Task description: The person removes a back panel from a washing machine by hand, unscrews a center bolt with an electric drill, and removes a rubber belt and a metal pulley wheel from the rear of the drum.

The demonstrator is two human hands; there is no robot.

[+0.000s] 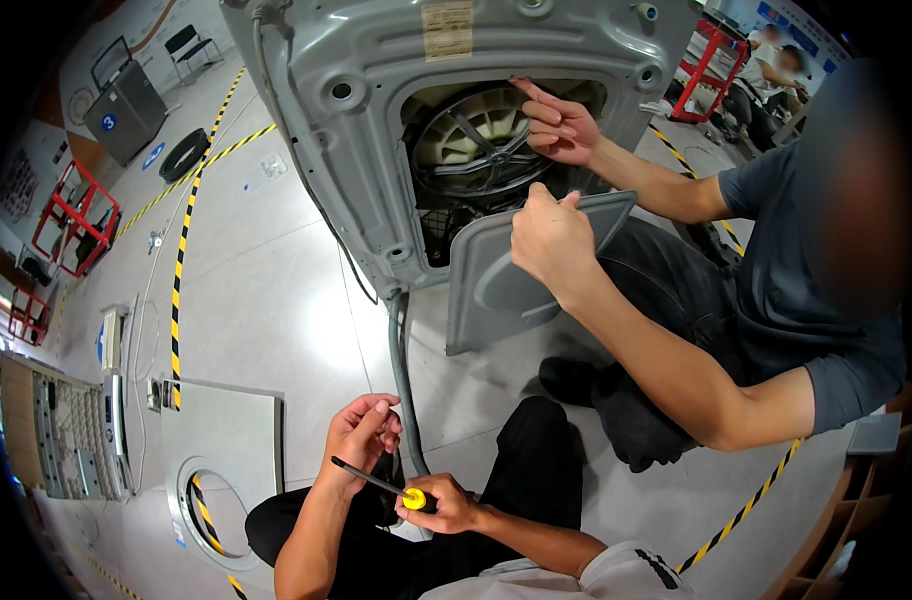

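Observation:
My left hand [363, 437] is raised above my legs, fingers curled toward the thumb; anything inside is too small to make out. My right hand [444, 505] grips a screwdriver [414, 500] by its yellow and black handle, its dark shaft pointing up-left toward my left wrist. Ahead stands a grey washing machine casing [336, 150] with an open rear hole showing a pulley wheel [481, 145]. A co-worker's hand [566, 130] reaches to that hole; their other hand [551, 240] holds a detached grey cover plate [491, 290] below it.
The co-worker [776, 230] crouches at my right. A grey hose [401, 370] runs down beside my hands. A panel with a round cutout [221, 410] lies at my left, near loose parts [66, 430]. Striped tape [181, 300], red carts [71, 225] and other people [766, 70] are farther off.

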